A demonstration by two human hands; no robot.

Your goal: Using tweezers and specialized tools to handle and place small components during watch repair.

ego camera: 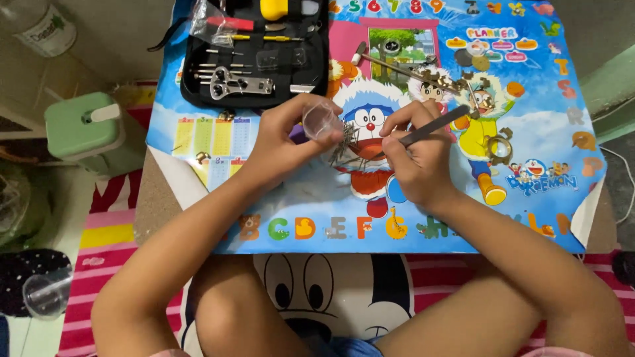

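Left hand [281, 142]: pinches a small clear cup [322, 120], tilted, just above a heap of thin metal pins [344, 147].
Right hand [417, 162]: closed on tweezers [430, 127], tips pointing at the heap.
Risk: pins are slight — a loose tweezer grip or more tilt of the cup could scatter them over the busy cartoon mat [562, 132], where they would be hard to spot.
Around: open tool case [254, 56] behind the left hand; brass parts [497, 149] right of the right hand.
In the way: nothing between tweezers and heap — the parts lie apart.
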